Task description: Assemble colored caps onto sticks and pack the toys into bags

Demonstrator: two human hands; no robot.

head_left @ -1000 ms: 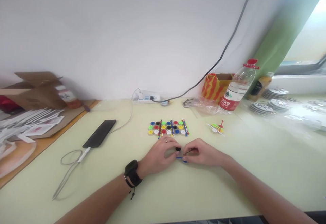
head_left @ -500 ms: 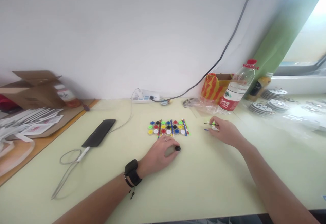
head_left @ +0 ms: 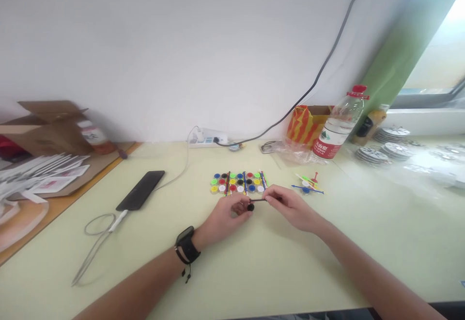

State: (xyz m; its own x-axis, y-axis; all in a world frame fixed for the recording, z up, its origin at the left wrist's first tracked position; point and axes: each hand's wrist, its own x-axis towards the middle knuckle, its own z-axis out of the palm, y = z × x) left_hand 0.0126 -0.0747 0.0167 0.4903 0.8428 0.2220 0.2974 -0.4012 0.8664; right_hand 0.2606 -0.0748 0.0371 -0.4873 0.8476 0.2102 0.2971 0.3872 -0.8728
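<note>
A small round black piece [head_left: 251,207] is pinched between the thumb and fingers of my left hand [head_left: 225,218]. My right hand [head_left: 293,208] grips one end of a thin dark stick [head_left: 258,200], whose other end reaches the left fingertips, just above the black piece. Whether stick and piece touch, I cannot tell. Behind both hands lie rows of small coloured discs [head_left: 240,182] with coloured sticks [head_left: 245,182] between them, partly hidden by my fingers. To the right is a loose pile of coloured arrow-tipped sticks [head_left: 308,185].
A black phone [head_left: 141,190] on a cable lies at left. Toward the wall are a power strip [head_left: 208,139], a striped bag [head_left: 307,125] and a large water bottle [head_left: 336,128]. Stacked white discs [head_left: 371,155] stand at right, a cardboard box [head_left: 47,133] at far left.
My right hand has moved left from the stick pile to my left hand, bringing the dark stick. My left hand still holds the black piece, shifted very slightly.
</note>
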